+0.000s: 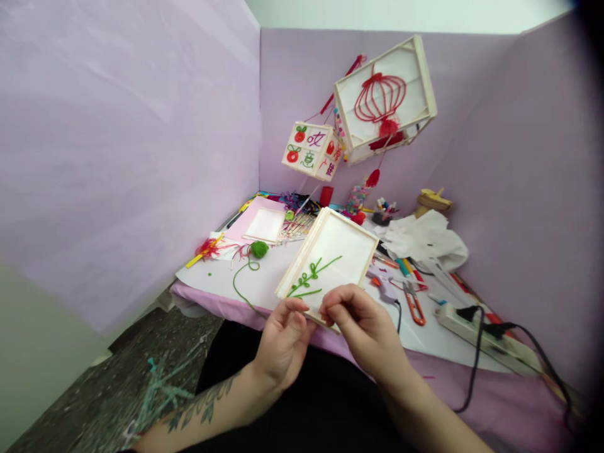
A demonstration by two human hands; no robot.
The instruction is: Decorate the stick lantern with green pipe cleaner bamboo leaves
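Note:
My left hand (285,346) is closed at the lower left corner of a wooden-framed white panel (352,245). Green yarn (240,290) runs from a small green ball (259,250) across the table edge into this hand's curled fingers. My right hand (368,330) is at the panel's lower edge, thumb and fingertips pinched together; whatever lies between them is too small to make out. Green yarn shaped as a leafy branch (309,277) is on the panel's lower left part. The panel tilts up from the table's front edge, and my hands cover its bottom side.
To the right lie orange-handled scissors (414,305), a purple glue gun (384,286) and a power strip (486,336) with black cables. Crumpled white material (425,239) sits behind. A smaller frame (265,224) is at the back left. Decorated lanterns (384,100) hang above.

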